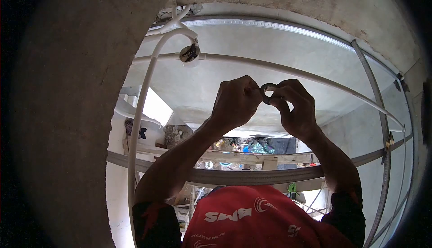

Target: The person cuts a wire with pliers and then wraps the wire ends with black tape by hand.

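Both arms are raised. My right hand point(297, 108) grips a small dark ring-shaped roll, which looks like tape point(266, 98), between thumb and fingers. Against the roll's left side, my left hand point(238, 98) is closed in a pinch; what it holds is too dark and small to make out. Up and to the left of the hands is a round white junction box point(189, 53) with dark wires in it, joined to a white conduit point(270, 67) that runs across behind the hands.
A white pipe point(140, 108) drops down the left side beside a rough concrete edge point(90, 113). Metal profiles point(256, 176) cross below the hands, and another point(375, 86) stands at the right. Wooden boards point(243, 157) and scattered items lie lower down.
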The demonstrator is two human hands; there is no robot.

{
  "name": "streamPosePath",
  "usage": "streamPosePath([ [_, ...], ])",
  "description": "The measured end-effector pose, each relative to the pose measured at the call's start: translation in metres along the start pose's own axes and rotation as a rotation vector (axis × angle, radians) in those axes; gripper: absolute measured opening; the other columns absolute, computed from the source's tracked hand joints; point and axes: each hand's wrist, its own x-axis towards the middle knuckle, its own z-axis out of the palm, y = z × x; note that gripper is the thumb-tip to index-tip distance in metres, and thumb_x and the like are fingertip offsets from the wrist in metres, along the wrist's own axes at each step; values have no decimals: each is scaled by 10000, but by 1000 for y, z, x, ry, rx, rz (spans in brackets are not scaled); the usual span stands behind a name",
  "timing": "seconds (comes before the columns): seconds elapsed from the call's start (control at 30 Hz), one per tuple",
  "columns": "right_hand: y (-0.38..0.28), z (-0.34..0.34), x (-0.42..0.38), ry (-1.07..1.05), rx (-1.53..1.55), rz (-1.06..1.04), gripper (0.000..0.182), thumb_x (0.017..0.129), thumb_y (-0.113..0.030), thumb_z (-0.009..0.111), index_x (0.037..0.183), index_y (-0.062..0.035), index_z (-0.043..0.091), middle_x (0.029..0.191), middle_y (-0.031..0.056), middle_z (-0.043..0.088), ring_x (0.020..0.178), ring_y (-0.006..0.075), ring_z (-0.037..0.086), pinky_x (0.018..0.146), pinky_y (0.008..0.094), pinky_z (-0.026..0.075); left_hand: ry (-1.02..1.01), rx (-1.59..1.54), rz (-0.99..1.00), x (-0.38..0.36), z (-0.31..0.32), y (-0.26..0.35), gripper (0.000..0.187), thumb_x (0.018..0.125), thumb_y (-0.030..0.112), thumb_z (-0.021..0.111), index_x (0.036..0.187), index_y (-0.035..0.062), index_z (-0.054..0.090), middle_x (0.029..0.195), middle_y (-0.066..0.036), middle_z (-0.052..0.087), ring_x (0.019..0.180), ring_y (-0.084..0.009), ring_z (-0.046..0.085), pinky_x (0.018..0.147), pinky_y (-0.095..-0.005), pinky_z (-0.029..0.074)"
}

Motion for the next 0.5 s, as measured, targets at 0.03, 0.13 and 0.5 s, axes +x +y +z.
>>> streamPosePath([
  [0.03,0,-1,0,1,0,0,157,820,18,710,970,-7,672,940,149,655,843,267,680,718,361,575,-1,0,1,0,0,-1,166,891,116,618,870,-45,650,718,-117,702,701,-173,722,675,-309,575],
  [0.13,5,-5,2,-58,148,154,131,852,-18,681,982,-1,671,960,163,663,850,263,687,732,356,581,-6,-70,48,2,-3,-6,183,903,130,601,870,-45,639,699,-113,691,667,-172,702,660,-313,571],
  [0.5,3,-8,5,-107,361,359,130,911,-91,588,945,17,652,994,134,657,892,194,678,793,330,557,-160,-651,-155,8,-15,-5,244,990,169,605,989,-74,623,932,-137,668,818,-203,707,820,-356,631],
])
